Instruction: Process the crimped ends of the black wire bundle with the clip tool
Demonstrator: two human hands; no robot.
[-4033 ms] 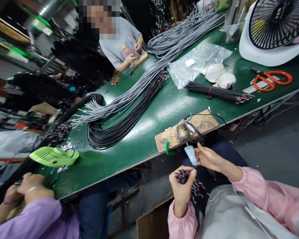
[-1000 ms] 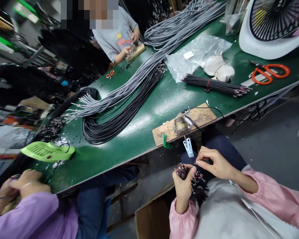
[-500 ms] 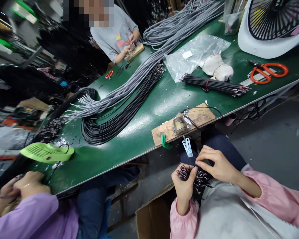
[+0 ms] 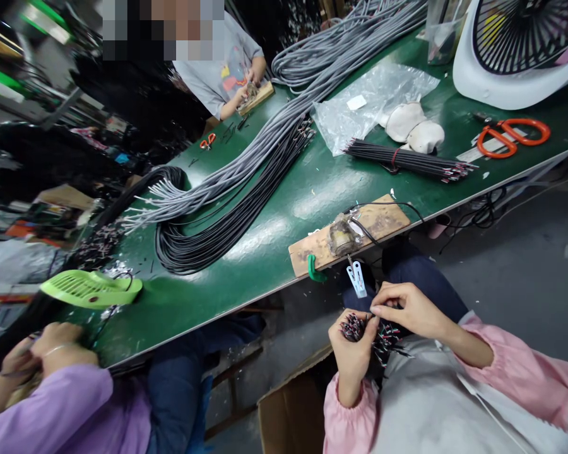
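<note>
A bundle of thin black cables (image 4: 352, 327) with red and white wire tips is wrapped in my left hand (image 4: 353, 347). My right hand (image 4: 404, 308) pinches at a wire end beside my left thumb; what exactly lies between its fingertips is too small to make out. More cable ends (image 4: 389, 337) with red, green and white tips fan out below my right hand, over my lap. Just above both hands, a light blue clothes peg (image 4: 356, 279) hangs from a device (image 4: 343, 236) mounted on a wooden board (image 4: 383, 217) at the table edge.
On the green table (image 4: 284, 208) lie grey cables (image 4: 246, 157), black cables (image 4: 208, 249), a tied black bundle (image 4: 407, 161), orange scissors (image 4: 514, 137) and a plastic bag (image 4: 360, 107). A white fan (image 4: 502, 88) stands right. Co-workers sit left and across. A cardboard box (image 4: 293, 410) stands below.
My left hand has shifted slightly right with the bundle, and its wire tips have turned a little. My right hand stays pinched close to my left thumb.
</note>
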